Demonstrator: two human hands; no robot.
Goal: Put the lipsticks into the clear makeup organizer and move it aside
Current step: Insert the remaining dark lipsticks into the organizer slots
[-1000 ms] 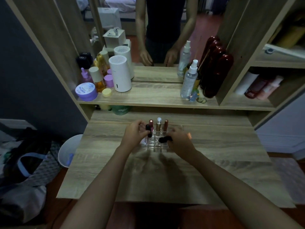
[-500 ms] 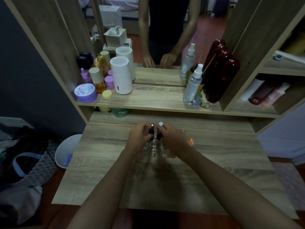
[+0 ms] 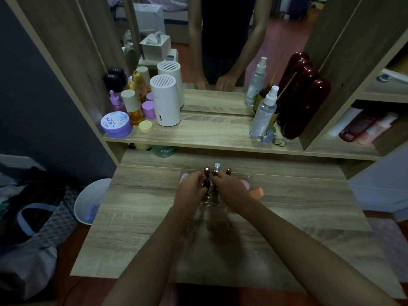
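Both hands at clear organizer, mid-desk.

Left hand [image 3: 191,188] pinches a dark lipstick [image 3: 206,183]; right hand [image 3: 229,187] has fingers curled over the organizer [image 3: 209,198], its grip unclear. The organizer's walls are faint and half hidden by the hands. Three upright lipsticks [image 3: 216,167] stand in the rear row on the wooden desk [image 3: 141,208].

Left forearm: bare, reaching forward from the lower edge of view, angled inward toward the centre.
Left hand [image 3: 191,188]: palm down, fingers curled, thumb and fingertips pinched in a grip on a dark tube.
Right forearm: bare, entering from the lower right, angled inward.
Right hand [image 3: 229,187]: palm down, fingers bent; whether the grip is closed cannot be told.
Spacing: fingertips of both hands nearly touching.
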